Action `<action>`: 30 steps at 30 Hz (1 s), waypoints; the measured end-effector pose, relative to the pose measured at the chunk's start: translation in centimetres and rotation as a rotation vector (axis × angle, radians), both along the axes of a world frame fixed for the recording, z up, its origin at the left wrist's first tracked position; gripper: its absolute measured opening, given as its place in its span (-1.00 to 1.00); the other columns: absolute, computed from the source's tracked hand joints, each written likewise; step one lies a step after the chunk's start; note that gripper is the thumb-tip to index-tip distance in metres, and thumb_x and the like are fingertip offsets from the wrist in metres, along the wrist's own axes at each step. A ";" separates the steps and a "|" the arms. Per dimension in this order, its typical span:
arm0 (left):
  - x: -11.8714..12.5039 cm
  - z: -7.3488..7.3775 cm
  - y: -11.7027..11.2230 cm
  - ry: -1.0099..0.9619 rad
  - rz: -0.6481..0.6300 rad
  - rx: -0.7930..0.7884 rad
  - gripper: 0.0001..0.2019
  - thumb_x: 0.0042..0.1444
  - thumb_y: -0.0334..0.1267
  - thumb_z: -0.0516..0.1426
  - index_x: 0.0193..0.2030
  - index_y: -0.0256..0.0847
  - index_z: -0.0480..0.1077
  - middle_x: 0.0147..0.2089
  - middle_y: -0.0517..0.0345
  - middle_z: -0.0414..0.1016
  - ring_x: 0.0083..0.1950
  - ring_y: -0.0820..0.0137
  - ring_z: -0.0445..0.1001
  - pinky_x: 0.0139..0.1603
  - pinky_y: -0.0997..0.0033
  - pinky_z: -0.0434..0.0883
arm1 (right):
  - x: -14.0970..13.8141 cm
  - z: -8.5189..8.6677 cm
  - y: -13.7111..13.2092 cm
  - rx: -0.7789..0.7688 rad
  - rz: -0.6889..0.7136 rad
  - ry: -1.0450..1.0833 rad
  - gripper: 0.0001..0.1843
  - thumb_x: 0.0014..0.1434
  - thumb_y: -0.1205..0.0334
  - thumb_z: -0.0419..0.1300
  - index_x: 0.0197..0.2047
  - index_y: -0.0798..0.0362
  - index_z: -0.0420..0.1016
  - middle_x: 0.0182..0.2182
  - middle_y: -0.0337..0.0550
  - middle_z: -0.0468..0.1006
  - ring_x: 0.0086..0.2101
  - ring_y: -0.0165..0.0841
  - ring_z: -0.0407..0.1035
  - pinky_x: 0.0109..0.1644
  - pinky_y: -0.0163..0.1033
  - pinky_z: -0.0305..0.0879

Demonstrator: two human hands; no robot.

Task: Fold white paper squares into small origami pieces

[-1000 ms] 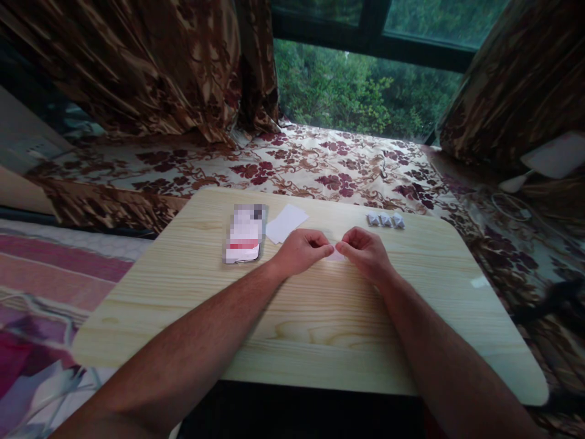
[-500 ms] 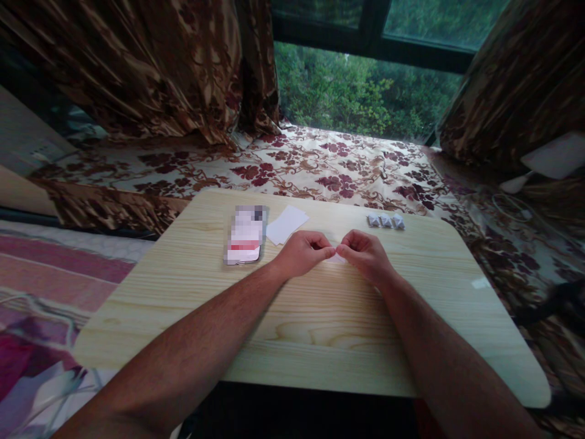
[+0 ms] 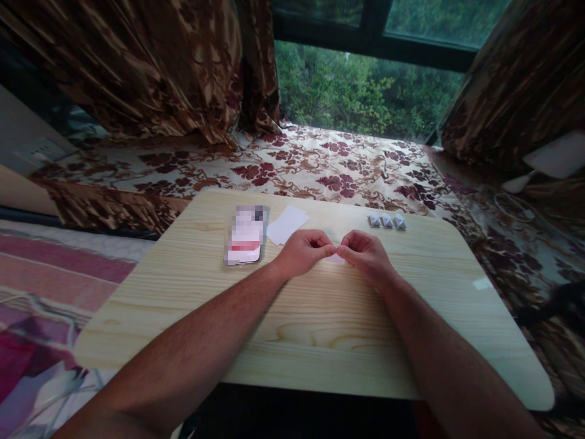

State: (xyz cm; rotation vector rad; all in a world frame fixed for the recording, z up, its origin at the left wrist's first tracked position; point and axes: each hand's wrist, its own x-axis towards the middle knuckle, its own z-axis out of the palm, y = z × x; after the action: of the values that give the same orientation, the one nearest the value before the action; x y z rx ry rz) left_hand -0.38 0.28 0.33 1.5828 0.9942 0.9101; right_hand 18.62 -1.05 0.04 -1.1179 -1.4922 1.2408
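Note:
My left hand [image 3: 302, 251] and my right hand [image 3: 364, 253] meet fingertip to fingertip over the middle of a light wooden table [image 3: 320, 329]. Both are curled in a pinch on a small piece of white paper [image 3: 335, 258] that lies between them; only a sliver of it shows under the fingers. A phone [image 3: 245, 234] lies face up just left of my left hand. Beside the phone rests a white paper sheet [image 3: 287, 223]. Three small folded paper pieces [image 3: 387, 221] sit in a row at the far right of the table.
Patterned floral fabric [image 3: 320, 161] covers a ledge behind the table, under a window with brown curtains [image 3: 150, 67] on both sides. A striped pink cloth [image 3: 46, 292] lies to the left. A white lamp [image 3: 548, 161] and cable sit at the far right.
Both hands have stayed in place, with only slight shifts of the fingers on the paper. The view has drifted a little.

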 end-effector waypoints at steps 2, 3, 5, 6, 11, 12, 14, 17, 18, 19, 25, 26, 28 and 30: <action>0.0 -0.1 0.0 0.002 -0.014 -0.001 -0.70 0.01 -0.05 0.27 -0.43 -0.32 0.50 -0.62 0.31 0.21 -0.55 0.57 0.09 -0.53 0.51 0.03 | 0.1 -0.1 0.0 0.001 -0.002 -0.026 -0.65 0.03 -0.01 0.38 -0.44 0.07 0.39 -0.61 -0.34 0.33 -0.59 -0.51 0.10 -0.53 -0.33 -0.04; 0.0 -0.1 0.1 0.003 -0.019 0.000 -0.70 0.01 -0.05 0.27 -0.42 -0.32 0.51 -0.62 0.31 0.21 -0.55 0.57 0.09 -0.52 0.51 0.03 | 0.1 -0.1 0.0 -0.002 0.002 -0.040 -0.65 0.04 -0.01 0.37 -0.44 0.07 0.40 -0.62 -0.35 0.32 -0.60 -0.51 0.09 -0.54 -0.33 -0.05; 0.0 -0.3 0.1 -0.003 -0.018 0.014 -0.69 0.01 -0.05 0.27 -0.40 -0.32 0.52 -0.59 0.28 0.25 -0.53 0.56 0.13 -0.51 0.50 0.05 | 0.2 -0.1 0.0 0.000 0.014 -0.064 -0.65 0.06 -0.02 0.35 -0.45 0.08 0.40 -0.62 -0.35 0.30 -0.59 -0.51 0.08 -0.53 -0.32 -0.06; 0.0 -0.4 0.1 -0.007 -0.014 0.024 -0.69 0.01 -0.05 0.26 -0.39 -0.32 0.52 -0.57 0.26 0.29 -0.51 0.55 0.15 -0.49 0.50 0.07 | 0.2 0.0 0.0 0.005 0.020 -0.074 -0.65 0.06 -0.02 0.35 -0.45 0.08 0.40 -0.62 -0.35 0.30 -0.59 -0.51 0.08 -0.53 -0.32 -0.06; 0.1 -0.6 0.1 -0.014 0.013 0.055 -0.71 0.02 -0.07 0.26 -0.36 -0.32 0.52 -0.52 0.22 0.36 -0.48 0.52 0.19 -0.47 0.49 0.11 | 0.1 0.0 -0.1 0.025 0.005 -0.068 -0.65 0.06 -0.01 0.35 -0.45 0.09 0.41 -0.60 -0.33 0.33 -0.57 -0.50 0.08 -0.51 -0.32 -0.06; 0.2 -0.6 0.1 -0.018 0.018 0.057 -0.72 0.02 -0.08 0.26 -0.36 -0.32 0.52 -0.52 0.22 0.35 -0.49 0.53 0.18 -0.47 0.49 0.11 | 0.1 0.0 -0.1 0.025 -0.004 -0.059 -0.65 0.05 -0.01 0.36 -0.45 0.09 0.41 -0.60 -0.33 0.33 -0.57 -0.50 0.09 -0.51 -0.32 -0.05; 0.2 -0.4 0.0 -0.030 0.026 0.054 -0.74 0.02 -0.11 0.26 -0.38 -0.32 0.51 -0.54 0.23 0.34 -0.49 0.53 0.17 -0.47 0.48 0.10 | 0.0 0.0 -0.1 0.023 -0.020 -0.053 -0.66 0.04 0.00 0.36 -0.45 0.09 0.42 -0.60 -0.32 0.34 -0.57 -0.50 0.10 -0.51 -0.32 -0.05; 0.3 -0.2 -0.1 -0.052 0.035 0.044 -0.77 -0.01 -0.16 0.28 -0.42 -0.33 0.50 -0.55 0.23 0.35 -0.48 0.53 0.18 -0.45 0.48 0.12 | -0.1 0.2 -0.3 0.020 -0.003 -0.069 -0.68 0.08 0.01 0.34 -0.44 0.09 0.43 -0.61 -0.32 0.33 -0.58 -0.51 0.08 -0.52 -0.32 -0.06; 0.3 -0.1 -0.1 -0.064 0.034 0.036 -0.78 -0.02 -0.17 0.28 -0.43 -0.33 0.50 -0.55 0.23 0.35 -0.48 0.53 0.19 -0.45 0.48 0.12 | -0.1 0.3 -0.3 0.019 0.011 -0.072 -0.68 0.09 0.01 0.33 -0.43 0.10 0.44 -0.61 -0.33 0.33 -0.58 -0.51 0.08 -0.52 -0.31 -0.07; 0.3 0.0 -0.2 -0.081 0.030 0.025 -0.78 -0.04 -0.18 0.29 -0.44 -0.33 0.49 -0.55 0.23 0.35 -0.48 0.53 0.19 -0.45 0.48 0.12 | -0.1 0.4 -0.4 0.017 0.026 -0.072 -0.69 0.10 0.02 0.32 -0.43 0.10 0.44 -0.62 -0.33 0.32 -0.58 -0.51 0.08 -0.52 -0.31 -0.07; 0.5 0.2 -0.3 -0.144 -0.002 -0.047 -0.80 -0.09 -0.21 0.31 -0.48 -0.32 0.46 -0.56 0.25 0.35 -0.48 0.54 0.21 -0.44 0.48 0.14 | 0.0 0.9 -0.6 0.006 0.062 -0.053 -0.71 0.09 0.04 0.32 -0.42 0.09 0.44 -0.62 -0.33 0.34 -0.59 -0.50 0.11 -0.51 -0.30 -0.05; 0.5 0.2 -0.3 -0.147 -0.002 -0.052 -0.80 -0.10 -0.21 0.31 -0.48 -0.32 0.47 -0.56 0.25 0.35 -0.48 0.54 0.21 -0.44 0.48 0.14 | 0.0 0.8 -0.6 0.007 0.068 -0.049 -0.72 0.10 0.05 0.32 -0.42 0.09 0.44 -0.62 -0.33 0.34 -0.59 -0.50 0.11 -0.51 -0.30 -0.04; 0.5 0.3 -0.3 -0.159 -0.006 -0.060 -0.80 -0.11 -0.22 0.31 -0.48 -0.33 0.47 -0.56 0.25 0.36 -0.48 0.54 0.22 -0.43 0.49 0.14 | 0.1 0.8 -0.6 0.014 0.086 -0.035 -0.73 0.11 0.06 0.32 -0.41 0.09 0.45 -0.62 -0.34 0.34 -0.58 -0.50 0.12 -0.51 -0.31 -0.03; 0.5 0.3 -0.3 -0.173 -0.011 -0.070 -0.80 -0.11 -0.22 0.32 -0.48 -0.34 0.48 -0.56 0.25 0.36 -0.48 0.54 0.22 -0.43 0.49 0.14 | 0.2 0.8 -0.6 0.019 0.098 -0.016 -0.74 0.11 0.07 0.32 -0.41 0.09 0.46 -0.62 -0.34 0.35 -0.58 -0.50 0.13 -0.50 -0.32 -0.01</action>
State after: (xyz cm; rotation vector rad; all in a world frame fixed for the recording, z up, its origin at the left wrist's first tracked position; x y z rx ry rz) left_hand 0.08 -0.02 0.59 1.4242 0.8856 0.9770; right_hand 18.78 -1.63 0.85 -1.0553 -1.5837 1.2846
